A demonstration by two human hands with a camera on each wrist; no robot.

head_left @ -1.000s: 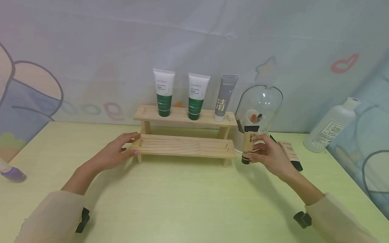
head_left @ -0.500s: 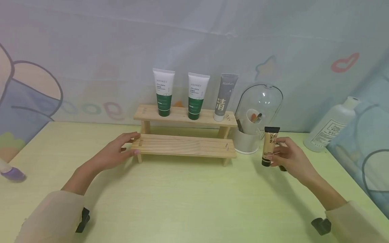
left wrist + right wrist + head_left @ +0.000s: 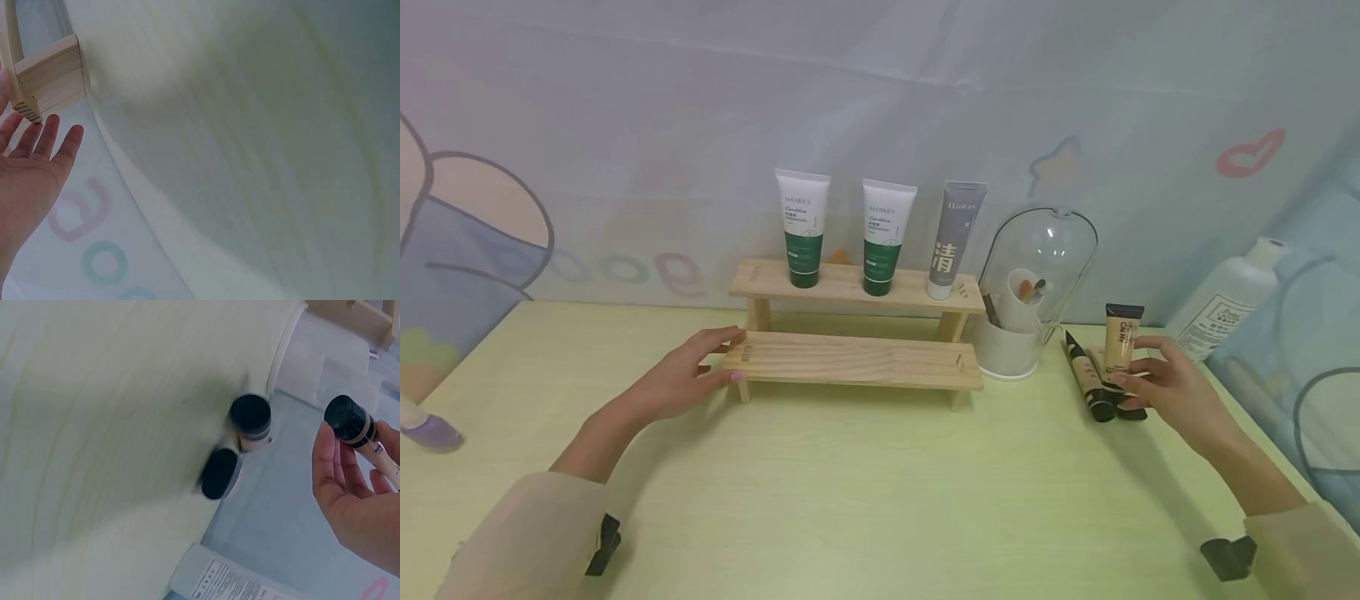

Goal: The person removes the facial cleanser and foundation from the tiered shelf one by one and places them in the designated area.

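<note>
My right hand pinches a small tan squeeze tube with black ends, upright above the right side of the table. In the right wrist view its black cap shows between thumb and fingers. Below it lie a tan tube with a pointed black end and another tan tube with a black cap, partly hidden. My left hand touches the left end of the two-tier wooden shelf, thumb at the lower board's front. In the left wrist view, its fairly straight fingers reach the board's end.
On the upper board stand two white-and-green tubes and a grey tube. A clear-domed brush holder is right of the shelf. A white bottle leans at back right; a purple-tipped object lies far left.
My right hand has carried the tan tube rightward, away from the shelf and brush holder, to above the lying tubes. The left hand has stayed at the shelf's end.
</note>
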